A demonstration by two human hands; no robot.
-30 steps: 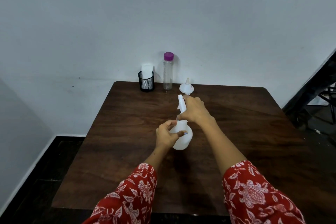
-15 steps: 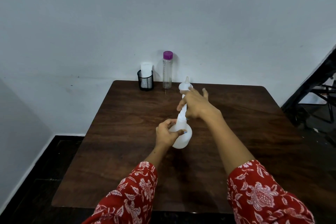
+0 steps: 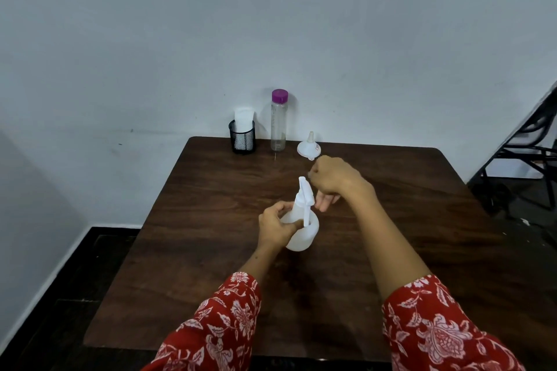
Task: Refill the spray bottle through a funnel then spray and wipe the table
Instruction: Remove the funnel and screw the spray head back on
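Note:
A white spray bottle stands upright near the middle of the dark wooden table, its white spray head on top. My left hand grips the bottle's body from the left. Just right of the spray head is my right hand, fingers loosely curled, fingertips close to the head with a small gap and nothing held. A white funnel lies mouth-down at the table's far edge, beyond my right hand. A clear water bottle with a purple cap stands to the funnel's left.
A black mesh holder with white tissue in it stands at the far edge, left of the water bottle. The wall runs right behind the table. A dark metal chair frame stands off the table's right side.
My right hand was wrapped round the spray head, then came off it and now sits just to its right. The spray head is uncovered. My left hand keeps its hold on the bottle.

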